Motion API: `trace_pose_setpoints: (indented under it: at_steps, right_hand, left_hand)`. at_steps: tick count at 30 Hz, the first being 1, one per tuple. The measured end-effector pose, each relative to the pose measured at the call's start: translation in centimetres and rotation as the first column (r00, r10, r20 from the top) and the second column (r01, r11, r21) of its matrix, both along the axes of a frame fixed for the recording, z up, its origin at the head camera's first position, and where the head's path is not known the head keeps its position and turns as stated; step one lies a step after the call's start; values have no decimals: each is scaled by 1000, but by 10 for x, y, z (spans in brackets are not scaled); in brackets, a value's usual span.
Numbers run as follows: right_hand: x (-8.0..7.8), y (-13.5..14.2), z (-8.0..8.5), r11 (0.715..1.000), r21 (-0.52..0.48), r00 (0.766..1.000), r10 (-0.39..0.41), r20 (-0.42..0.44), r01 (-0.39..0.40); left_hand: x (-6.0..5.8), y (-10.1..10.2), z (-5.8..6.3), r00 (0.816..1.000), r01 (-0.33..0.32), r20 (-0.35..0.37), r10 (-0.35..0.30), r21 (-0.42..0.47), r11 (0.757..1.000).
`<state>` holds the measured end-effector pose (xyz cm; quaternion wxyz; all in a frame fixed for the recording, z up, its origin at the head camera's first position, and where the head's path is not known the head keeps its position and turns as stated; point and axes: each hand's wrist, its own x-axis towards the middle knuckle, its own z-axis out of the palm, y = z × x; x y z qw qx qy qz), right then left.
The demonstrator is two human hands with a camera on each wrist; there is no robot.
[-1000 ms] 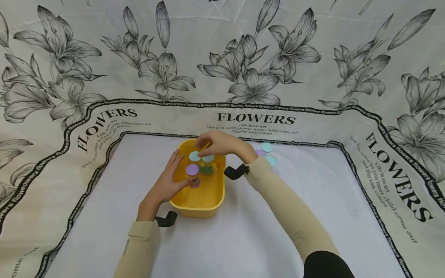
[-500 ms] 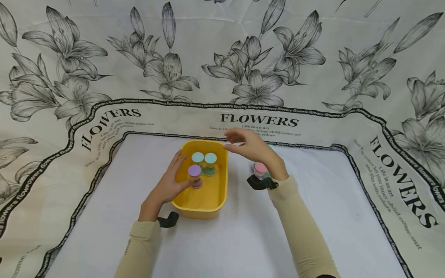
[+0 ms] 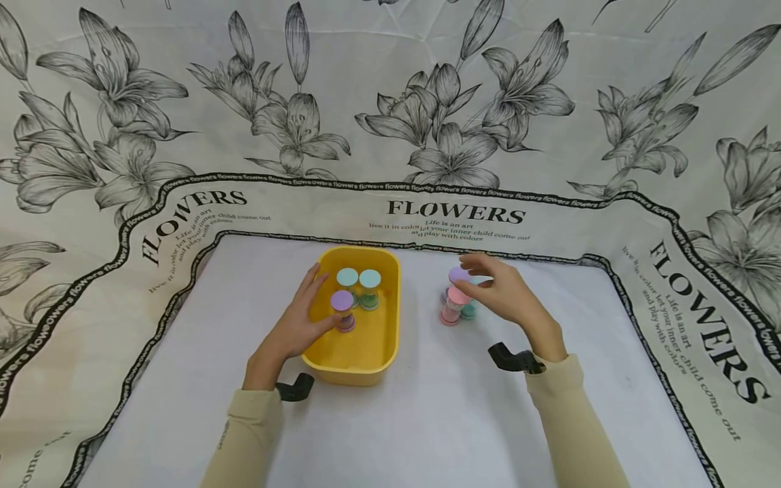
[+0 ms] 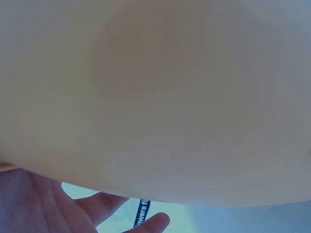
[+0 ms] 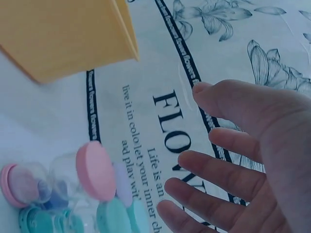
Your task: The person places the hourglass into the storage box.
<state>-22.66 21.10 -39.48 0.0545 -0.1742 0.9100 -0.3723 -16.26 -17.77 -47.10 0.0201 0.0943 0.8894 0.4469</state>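
A yellow bin (image 3: 350, 362) holds two sand timers with pale blue caps, one on the left (image 3: 347, 276) and one on the right (image 3: 369, 279), plus a purple-capped timer (image 3: 342, 301). My left hand (image 3: 294, 322) rests at the bin's left rim, fingers extended and thumb overlapping the purple timer. To the right of the bin, my right hand (image 3: 503, 295) hovers over a group of standing timers, thumb apart from the fingers and nothing held. A pink-capped timer (image 5: 95, 171) is foremost there; purple (image 3: 459, 274) and teal (image 5: 114, 216) ones are partly hidden.
White cloth (image 3: 427, 420) covers the table, with a printed floral border (image 3: 451, 210) along the back. A large, blurred pale surface (image 4: 170, 107) fills most of the left wrist view, above the fingers.
My right hand has left the bin, moving right to the timers outside it, and the pale blue-capped timers stand uncovered in the bin. The left hand keeps its place on the bin.
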Motion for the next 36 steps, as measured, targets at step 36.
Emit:
trace_pose_setpoints:
  at_steps: [36]
  right_hand:
    - [-8, 40, -83, 983, -19, 982, -183, 45, 184]
  left_hand:
    - [0, -1, 1, 1000, 8, -14, -8, 13, 1000]
